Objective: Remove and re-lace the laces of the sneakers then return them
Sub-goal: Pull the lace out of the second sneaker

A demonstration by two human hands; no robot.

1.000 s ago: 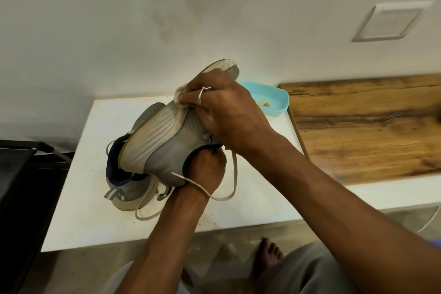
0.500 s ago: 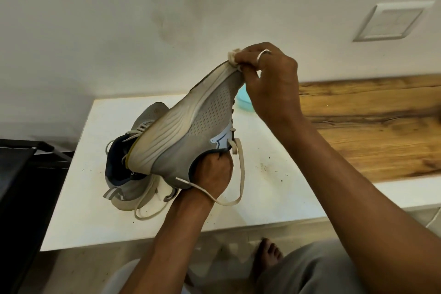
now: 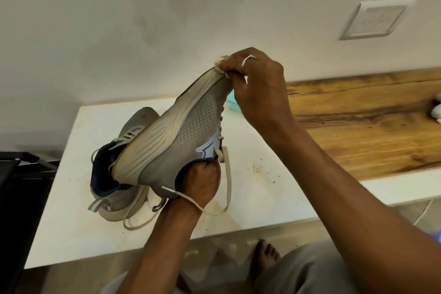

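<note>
Sneaker (image 3: 181, 141) aloft, we grip its collar with left hand (image 3: 202, 181), right hand (image 3: 257, 88) pinching its toe; laces (image 3: 228, 174) still threaded, unlacing all ahead.

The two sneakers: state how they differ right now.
The held sneaker is raised toe-up between the left hand and right hand; the other sneaker lies on the white table. The held sneaker shows its sole edge; the other sneaker shows its dark opening. Both are grey with pale laces.

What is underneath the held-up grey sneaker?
A second grey sneaker with navy lining lies on the white table, laces trailing. The raised grey sneaker covers its middle; the left hand grips that sneaker's collar from below.
</note>
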